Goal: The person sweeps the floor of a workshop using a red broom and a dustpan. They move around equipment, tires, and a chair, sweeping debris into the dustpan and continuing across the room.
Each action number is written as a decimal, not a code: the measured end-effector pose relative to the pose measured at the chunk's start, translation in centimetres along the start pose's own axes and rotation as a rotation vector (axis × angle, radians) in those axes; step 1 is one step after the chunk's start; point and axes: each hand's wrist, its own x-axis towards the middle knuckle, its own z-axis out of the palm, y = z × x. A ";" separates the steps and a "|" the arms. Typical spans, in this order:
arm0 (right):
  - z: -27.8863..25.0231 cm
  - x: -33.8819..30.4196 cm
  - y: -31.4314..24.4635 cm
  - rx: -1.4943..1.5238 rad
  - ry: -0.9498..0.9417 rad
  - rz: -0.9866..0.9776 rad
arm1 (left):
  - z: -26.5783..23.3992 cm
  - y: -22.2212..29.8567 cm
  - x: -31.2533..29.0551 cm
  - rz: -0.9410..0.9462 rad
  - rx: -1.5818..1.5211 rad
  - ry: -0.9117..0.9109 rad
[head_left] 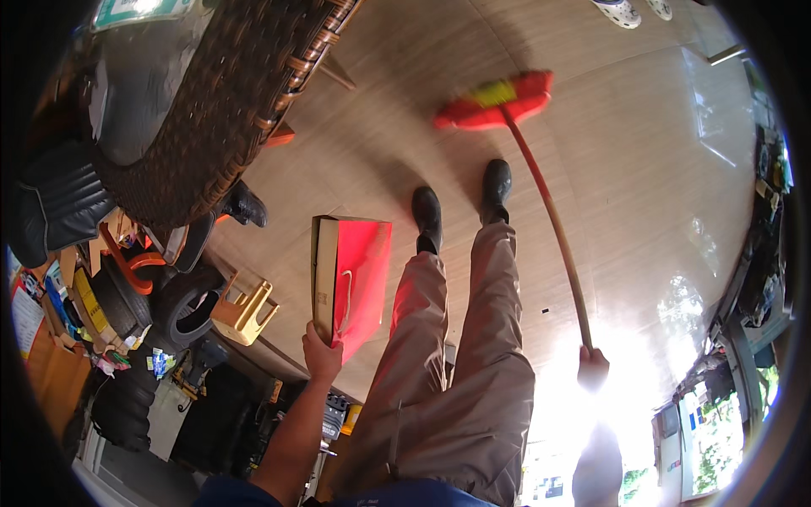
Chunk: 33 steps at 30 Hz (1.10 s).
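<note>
My right hand (593,368) is closed round the upper end of a long wooden broom handle. The broom (547,196) slants away to a red head with a yellow-green middle, slightly blurred, low over or on the floor ahead of my shoes. My left hand (322,351) grips the lower edge of a red paper bag (363,275) with a pale cord handle. Brown cardboard (324,270) shows along the bag's left side; whether it is a separate box inside or the bag's own side, I cannot tell.
At the upper left stands a woven wicker seat (220,101). A yellow plastic stool (245,313), tyres (190,308) and cluttered shelves line the left. White clogs (619,13) show at the far top. Bright sunlight glares on the tiled floor (642,194) at right.
</note>
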 end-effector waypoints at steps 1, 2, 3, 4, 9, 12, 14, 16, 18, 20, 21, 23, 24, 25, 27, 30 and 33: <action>-1.6 -1.3 0.3 -0.059 -0.011 0.027 | -0.2 0.2 0.2 -0.014 0.006 0.006; -2.9 -2.0 0.1 -0.055 -0.034 0.022 | -0.3 0.4 0.4 -0.014 0.036 0.000; -3.5 -2.5 -0.1 -0.055 -0.060 0.013 | -0.4 0.6 0.4 -0.030 0.039 -0.020; -3.1 -1.6 -1.0 -0.002 -0.056 -0.043 | -0.6 0.6 0.3 -0.058 0.040 -0.031; 1.7 5.6 -15.2 0.070 -0.026 -0.288 | -0.8 -0.3 0.3 -0.070 0.132 -0.043; 2.1 5.7 -20.1 0.045 -0.089 -0.280 | -1.8 -0.6 0.1 -0.077 0.155 -0.076; 3.2 5.2 -18.4 -0.011 -0.109 -0.248 | -1.6 -1.5 0.0 -0.084 0.161 -0.062; 3.6 4.2 -12.4 -0.045 -0.107 -0.205 | -1.2 -3.0 -0.8 -0.089 0.165 -0.040; 2.2 2.3 -5.0 -0.136 -0.057 -0.246 | -0.5 -3.6 -0.8 -0.067 0.159 -0.011; -0.5 0.0 0.0 -0.112 -0.090 -0.091 | -0.1 -2.8 -0.2 -0.101 0.135 -0.028; -1.7 -0.9 1.8 -0.097 -0.126 -0.001 | -0.2 -2.6 0.0 -0.124 0.128 -0.035; -3.4 -1.2 5.2 -0.082 -0.154 -0.064 | 0.7 -2.8 1.5 -0.055 0.107 -0.003; -4.0 -1.4 4.8 -0.041 -0.152 -0.057 | 0.8 -2.1 2.9 -0.041 0.095 -0.011; -4.5 -1.3 3.4 0.008 -0.129 -0.080 | 0.8 -1.0 4.3 -0.028 0.084 -0.017; -5.0 -0.2 -0.3 0.102 -0.083 -0.130 | 0.7 1.9 7.2 0.040 0.089 0.020; -5.3 2.8 -7.5 0.531 -0.186 -0.072 | 0.0 8.0 10.9 0.143 0.101 0.082; -8.0 3.3 -15.6 0.621 -0.219 -0.141 | -1.0 13.4 14.7 0.255 0.076 0.185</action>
